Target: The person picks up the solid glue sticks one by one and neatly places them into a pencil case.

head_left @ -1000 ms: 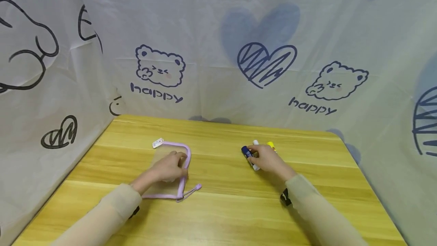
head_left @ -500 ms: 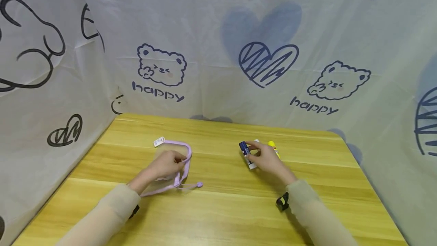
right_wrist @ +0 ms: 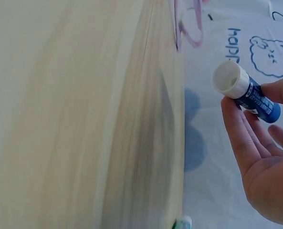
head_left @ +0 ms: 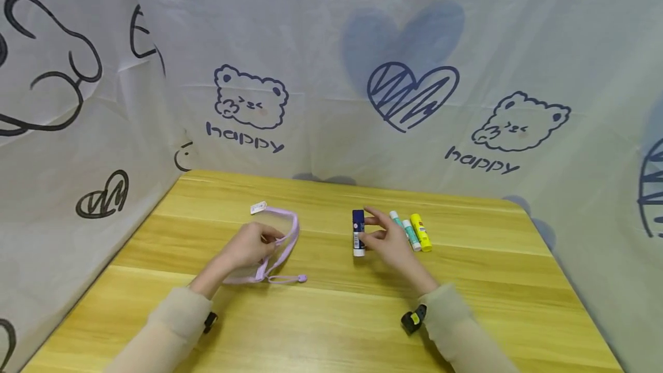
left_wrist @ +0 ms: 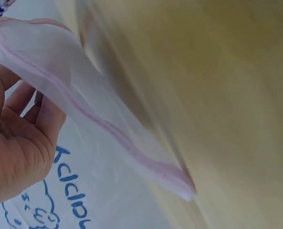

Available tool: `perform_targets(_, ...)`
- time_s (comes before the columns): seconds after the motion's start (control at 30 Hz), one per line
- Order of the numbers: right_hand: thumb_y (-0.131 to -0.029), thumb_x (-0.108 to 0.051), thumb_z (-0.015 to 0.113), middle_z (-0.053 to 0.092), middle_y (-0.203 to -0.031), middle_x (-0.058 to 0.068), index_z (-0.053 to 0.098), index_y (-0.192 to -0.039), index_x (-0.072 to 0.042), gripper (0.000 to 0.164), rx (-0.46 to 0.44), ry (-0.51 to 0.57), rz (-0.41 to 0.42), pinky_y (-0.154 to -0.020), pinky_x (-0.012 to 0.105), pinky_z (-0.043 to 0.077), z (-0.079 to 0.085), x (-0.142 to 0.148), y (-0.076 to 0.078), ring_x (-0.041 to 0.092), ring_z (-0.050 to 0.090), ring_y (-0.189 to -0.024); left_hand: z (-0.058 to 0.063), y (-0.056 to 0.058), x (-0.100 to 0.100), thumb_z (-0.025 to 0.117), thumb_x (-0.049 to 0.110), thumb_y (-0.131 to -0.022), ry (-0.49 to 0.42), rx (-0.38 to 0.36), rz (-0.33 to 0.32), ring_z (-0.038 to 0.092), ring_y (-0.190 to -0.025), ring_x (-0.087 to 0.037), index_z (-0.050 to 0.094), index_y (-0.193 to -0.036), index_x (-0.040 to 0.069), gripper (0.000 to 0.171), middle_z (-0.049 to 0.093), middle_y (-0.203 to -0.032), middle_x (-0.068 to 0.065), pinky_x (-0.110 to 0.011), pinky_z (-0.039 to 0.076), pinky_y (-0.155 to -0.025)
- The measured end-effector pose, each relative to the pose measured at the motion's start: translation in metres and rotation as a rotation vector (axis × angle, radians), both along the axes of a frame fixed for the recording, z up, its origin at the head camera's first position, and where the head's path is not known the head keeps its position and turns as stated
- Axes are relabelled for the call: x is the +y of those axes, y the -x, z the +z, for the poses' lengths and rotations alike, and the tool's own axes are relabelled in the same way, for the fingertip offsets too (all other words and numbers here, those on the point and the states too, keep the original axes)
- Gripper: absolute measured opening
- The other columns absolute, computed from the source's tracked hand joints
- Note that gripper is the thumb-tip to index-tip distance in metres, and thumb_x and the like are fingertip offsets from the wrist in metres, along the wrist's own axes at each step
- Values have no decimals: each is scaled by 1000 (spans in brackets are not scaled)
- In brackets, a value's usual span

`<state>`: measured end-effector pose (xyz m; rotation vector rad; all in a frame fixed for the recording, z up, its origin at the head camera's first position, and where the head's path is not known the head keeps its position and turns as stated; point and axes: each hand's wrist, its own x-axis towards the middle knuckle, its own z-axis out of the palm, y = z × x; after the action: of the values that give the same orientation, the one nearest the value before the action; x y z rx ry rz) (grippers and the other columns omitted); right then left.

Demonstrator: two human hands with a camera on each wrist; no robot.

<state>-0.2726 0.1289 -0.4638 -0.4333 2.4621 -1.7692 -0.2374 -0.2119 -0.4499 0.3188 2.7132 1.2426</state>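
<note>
Above the tabletop (head_left: 336, 327), the half-closed right hand (head_left: 389, 244) pinched a navy glue stick (head_left: 358, 221); at its nine o'clock the left hand (head_left: 252, 244), more curled, pinched a lilac-edged pouch (head_left: 292, 237); loading seemed the step, next calling for a parted pouch mouth

At the left of the table (head_left: 331, 327), the pouch (head_left: 288, 250) is in the left hand (head_left: 252, 244). The right hand (head_left: 389, 242) holds one glue stick (head_left: 358, 232) between the pouch and three more glue sticks (head_left: 411, 235) lying to its right. The cloth (head_left: 326, 45) hangs behind the table.
</note>
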Motion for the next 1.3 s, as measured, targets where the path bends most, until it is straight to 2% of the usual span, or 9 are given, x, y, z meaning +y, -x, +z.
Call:
perform_targets(0.2,-96,-2,71,61,-135,24,47,-155,-11,64,-29,103,11,-79,47,69,1,-13,-5,28,74,-96,7,-3,5,63,-7,-94,-41,19,44,64,-67,-17,71,-123,-6,31,70,-96,-13,-25,61,-51)
perform_targets(0.4,-95,1,70,60,-134,28,46,-154,-7,65,-91,216,-12,-80,52,69,-1,-27,-5,27,74,-92,9,-7,11,65,-7,-92,-67,84,96,71,-89,-26,69,-124,-7,32,72,-103,-15,-25,65,-61)
perform_targets(0.57,-94,5,68,60,-130,28,43,-153,0,65,-121,289,-35,-80,56,68,-3,-43,-5,23,73,-86,7,-8,17,65,-9,-91,-114,127,124,73,-90,-28,68,-124,-8,33,73,-104,-18,-24,64,-60)
perform_targets(0.67,-93,5,69,59,-129,28,42,-153,1,66,-144,319,-39,-80,55,68,-4,-53,-5,22,73,-84,6,-8,20,65,-11,-91,-146,132,140,73,-91,-29,67,-127,-9,36,72,-106,-20,-24,65,-59)
perform_targets(0.93,-94,4,70,57,-129,26,41,-150,-1,63,-200,370,-55,-80,50,69,-5,-76,0,22,73,-84,6,-7,29,63,-11,-93,-218,121,198,72,-92,-29,59,-145,3,54,67,-111,-21,-27,67,-61)
perform_targets(1.13,-92,6,70,57,-126,25,39,-147,0,64,-224,405,-90,-81,49,69,-4,-92,7,22,72,-79,5,-5,33,62,-12,-91,-262,115,233,72,-92,-30,58,-146,3,57,65,-110,-22,-29,67,-60)
perform_targets(1.3,-89,6,71,56,-121,24,37,-145,1,65,-235,381,-95,-74,41,70,-8,-105,15,20,70,-73,5,-3,37,62,-11,-92,-286,119,244,73,-87,-30,57,-146,2,55,65,-107,-23,-32,68,-59)
